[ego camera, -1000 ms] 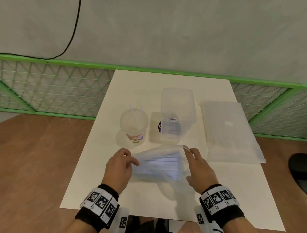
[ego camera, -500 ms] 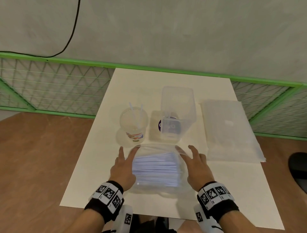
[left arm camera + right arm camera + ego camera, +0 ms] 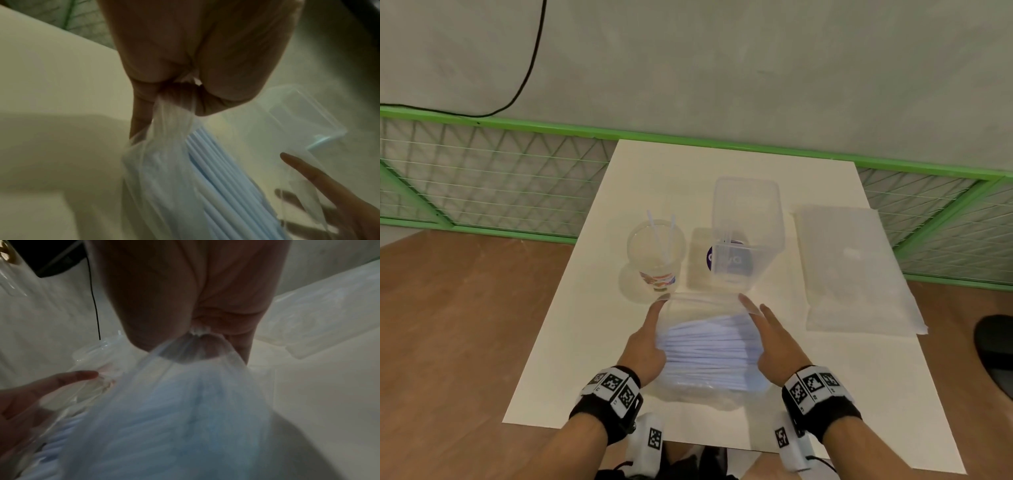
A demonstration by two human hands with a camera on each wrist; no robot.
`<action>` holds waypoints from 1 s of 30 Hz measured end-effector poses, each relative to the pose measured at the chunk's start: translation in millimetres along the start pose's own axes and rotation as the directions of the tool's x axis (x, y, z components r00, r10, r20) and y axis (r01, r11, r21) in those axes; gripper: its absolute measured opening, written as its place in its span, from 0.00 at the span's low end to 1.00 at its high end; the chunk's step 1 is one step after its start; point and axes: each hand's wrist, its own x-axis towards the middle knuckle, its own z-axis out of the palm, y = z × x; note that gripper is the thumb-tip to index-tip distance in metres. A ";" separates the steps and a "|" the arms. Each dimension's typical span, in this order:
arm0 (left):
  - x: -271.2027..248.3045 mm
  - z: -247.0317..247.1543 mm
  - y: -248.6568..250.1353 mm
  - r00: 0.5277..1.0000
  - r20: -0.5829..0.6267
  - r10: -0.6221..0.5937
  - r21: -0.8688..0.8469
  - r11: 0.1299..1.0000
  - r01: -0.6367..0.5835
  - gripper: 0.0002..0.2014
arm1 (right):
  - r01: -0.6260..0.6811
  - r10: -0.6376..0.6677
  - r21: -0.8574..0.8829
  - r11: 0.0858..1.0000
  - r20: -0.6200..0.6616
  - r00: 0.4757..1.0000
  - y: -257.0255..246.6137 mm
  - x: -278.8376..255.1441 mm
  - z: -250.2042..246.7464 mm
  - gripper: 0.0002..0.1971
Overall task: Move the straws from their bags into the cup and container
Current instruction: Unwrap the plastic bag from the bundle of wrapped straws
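straw bag (image 3: 710, 346) | between hands | left hand (image 3: 645, 342), right hand (image 3: 774, 346) pinch its sides

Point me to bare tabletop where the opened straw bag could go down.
Bare patches: the table beyond the cup and container; the left strip beside the left hand; the near right corner below the flat bag. Crowded: the middle, where both hands pinch the straw bag.

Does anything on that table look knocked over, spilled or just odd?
Nothing stands out. The cup stands upright with two straws in it, the container is upright beside it, and a flat bag lies to the right. Both hands pinch the near bag of straws by its sides.
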 end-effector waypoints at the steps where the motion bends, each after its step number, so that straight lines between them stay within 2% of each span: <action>1: 0.3 1.6 -0.4 1.000 0.002 0.015 0.008 1.000 -0.015 0.49 | -0.011 0.011 0.005 1.000 -0.006 1.000 1.7 0.9 1.0 0.58; 5: 0.3 9.0 -5.1 0.999 0.032 0.005 0.042 0.999 -0.007 0.51 | -0.041 0.041 0.042 0.998 0.008 0.999 11.7 2.0 15.3 0.60; 9: 2.3 9.0 -4.9 0.998 0.055 -0.003 0.023 1.000 0.001 0.49 | -0.015 0.014 0.176 0.984 0.009 1.000 14.0 -2.5 20.3 0.58; 11: 2.6 4.5 -3.7 0.999 0.030 0.037 0.001 0.999 -0.037 0.48 | -0.007 0.007 0.219 0.976 0.001 1.000 13.2 -3.7 13.5 0.56; 14: 0.4 0.9 -6.7 0.984 -0.018 0.178 -0.037 0.983 -0.179 0.53 | 0.065 -0.035 0.261 0.963 -0.116 0.993 15.3 -3.4 4.1 0.56; 17: -2.5 2.2 -13.8 0.968 -0.061 0.244 -0.017 0.969 -0.245 0.53 | 0.098 -0.083 0.148 0.984 -0.106 0.991 24.8 -7.3 4.8 0.57; 19: -6.3 2.7 -15.4 0.967 -0.103 0.231 0.013 0.973 -0.231 0.50 | 0.054 -0.054 -0.009 0.999 -0.066 0.996 29.4 -11.4 4.3 0.56; 21: -8.9 2.4 -12.2 0.959 -0.137 0.247 0.054 0.969 -0.241 0.45 | 0.042 -0.053 -0.116 0.992 -0.091 0.994 29.5 -13.4 1.7 0.53; 24: -7.9 0.7 -2.9 0.915 -0.252 0.314 0.122 0.949 -0.292 0.33 | 0.047 -0.081 -0.135 0.990 -0.261 0.962 21.0 -13.3 -7.6 0.47; 26: -3.7 -0.4 -0.9 0.878 -0.296 0.375 0.230 0.921 -0.316 0.26 | 0.046 -0.092 -0.134 0.990 -0.363 0.927 16.3 -13.3 -15.2 0.43; 27: -1.7 -0.4 -3.0 0.876 -0.277 0.395 0.308 0.900 -0.308 0.24 | 0.033 -0.089 -0.155 0.987 -0.366 0.926 14.9 -14.2 -17.8 0.43; 30: 0.3 -0.8 -10.7 0.906 -0.131 0.402 0.550 0.790 -0.271 0.22 | -0.035 -0.029 -0.260 0.965 -0.240 0.970 14.6 -18.8 -19.9 0.48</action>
